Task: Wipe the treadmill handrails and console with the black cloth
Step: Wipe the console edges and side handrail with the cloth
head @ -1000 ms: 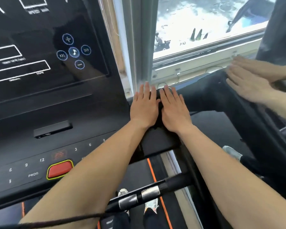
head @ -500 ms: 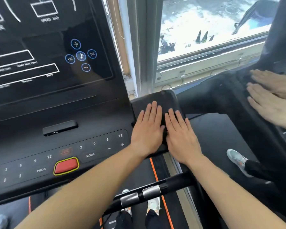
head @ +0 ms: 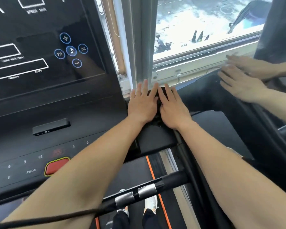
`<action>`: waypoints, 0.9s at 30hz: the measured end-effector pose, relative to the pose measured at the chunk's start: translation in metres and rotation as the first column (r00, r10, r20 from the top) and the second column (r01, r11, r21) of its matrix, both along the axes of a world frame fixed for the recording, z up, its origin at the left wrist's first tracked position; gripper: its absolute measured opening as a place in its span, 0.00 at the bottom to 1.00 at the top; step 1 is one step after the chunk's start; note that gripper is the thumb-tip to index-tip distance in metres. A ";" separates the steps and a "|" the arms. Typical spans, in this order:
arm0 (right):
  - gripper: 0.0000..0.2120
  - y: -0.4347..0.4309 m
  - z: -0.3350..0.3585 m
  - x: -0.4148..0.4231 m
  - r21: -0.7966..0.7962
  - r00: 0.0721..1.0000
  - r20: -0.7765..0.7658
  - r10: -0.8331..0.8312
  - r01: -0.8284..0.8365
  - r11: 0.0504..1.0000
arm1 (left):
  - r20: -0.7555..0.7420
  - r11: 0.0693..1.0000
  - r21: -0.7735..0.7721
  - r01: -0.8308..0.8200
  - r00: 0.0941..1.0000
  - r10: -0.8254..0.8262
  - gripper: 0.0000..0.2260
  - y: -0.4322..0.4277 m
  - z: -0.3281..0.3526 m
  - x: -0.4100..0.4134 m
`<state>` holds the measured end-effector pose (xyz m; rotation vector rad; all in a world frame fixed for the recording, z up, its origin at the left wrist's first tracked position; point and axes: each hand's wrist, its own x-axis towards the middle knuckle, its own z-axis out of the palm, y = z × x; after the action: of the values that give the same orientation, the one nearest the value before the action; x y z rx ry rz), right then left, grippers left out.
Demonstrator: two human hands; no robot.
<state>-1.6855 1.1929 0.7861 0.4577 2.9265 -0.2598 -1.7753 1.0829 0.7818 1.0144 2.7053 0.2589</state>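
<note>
Hemming cloth [head: 157, 121] — console [head: 56, 113] L, window [head: 205, 22] fwd

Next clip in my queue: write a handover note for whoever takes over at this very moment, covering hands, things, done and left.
Left hand: flat, fingers straight, pressing on the black cloth. Right hand: the same, beside it.
The cloth lies on the treadmill's black padded side arm, at its far end by the grey window frame.
Done: cannot tell how much is wiped.
Likely left: the black handrail bar with silver grip plates and the glossy black console.
A second person's hands are on the next machine.
</note>
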 end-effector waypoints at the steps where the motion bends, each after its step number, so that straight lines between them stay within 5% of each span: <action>1: 0.31 -0.006 -0.001 0.020 0.034 1.000 -0.003 0.001 -0.001 0.999 | -0.022 0.999 0.001 0.044 0.999 -0.044 0.24 -0.009 0.001 0.016; 5: 0.31 -0.035 -0.003 0.109 0.092 1.000 0.018 0.020 -0.021 0.995 | -0.178 0.985 -0.035 0.167 0.969 -0.171 0.26 -0.047 0.001 0.091; 11: 0.31 -0.022 -0.019 0.120 0.059 0.995 0.032 0.089 -0.091 0.994 | -0.124 0.986 -0.038 0.164 0.978 -0.167 0.27 -0.052 -0.004 0.115; 18: 0.29 -0.008 -0.004 0.084 -0.213 0.992 -0.085 -0.090 0.070 0.975 | -0.105 0.997 -0.011 0.083 0.991 -0.084 0.26 -0.016 -0.007 0.081; 27: 0.35 -0.041 0.001 0.206 -0.279 0.981 -0.041 -0.191 0.172 0.945 | -0.132 0.955 -0.052 0.291 0.946 -0.295 0.32 -0.052 -0.010 0.196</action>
<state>-1.4798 1.1522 0.7868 0.6858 2.8498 -0.7085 -1.5792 1.0313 0.7715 1.4543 2.6169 0.0930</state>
